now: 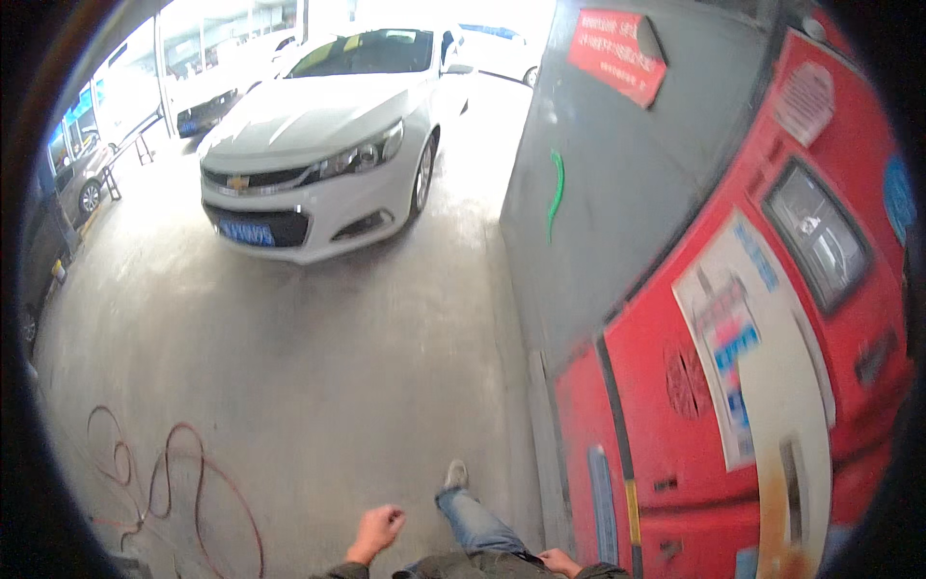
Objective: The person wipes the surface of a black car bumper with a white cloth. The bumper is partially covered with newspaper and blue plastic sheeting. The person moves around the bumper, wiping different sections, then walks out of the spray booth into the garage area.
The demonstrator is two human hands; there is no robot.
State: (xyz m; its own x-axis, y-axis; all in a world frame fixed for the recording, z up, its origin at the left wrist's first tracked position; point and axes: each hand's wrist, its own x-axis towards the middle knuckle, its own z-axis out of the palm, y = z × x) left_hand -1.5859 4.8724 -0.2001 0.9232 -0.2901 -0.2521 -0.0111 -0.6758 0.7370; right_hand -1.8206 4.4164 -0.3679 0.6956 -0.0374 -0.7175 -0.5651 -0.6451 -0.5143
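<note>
My left hand [379, 531] hangs low in front of me with its fingers loosely curled inward. Nothing shows in it, and it touches nothing. At the lower edge, beside my leg in blue jeans [477, 521], part of my right hand [558, 562] is visible; its fingers are too small and blurred to read. Both arms wear dark sleeves. Nearest to my right hand stands a red machine [603, 425] with a small dark window [818, 232], papers on its front and a pale panel [791, 463].
A white car [318, 135] faces me on the concrete floor [386, 357]. A thin reddish hose [198, 502] lies looped at the lower left. On the right, a grey wall [617, 164] carries a peeling red sheet [622, 53] and a green strip [556, 193]. More cars stand behind.
</note>
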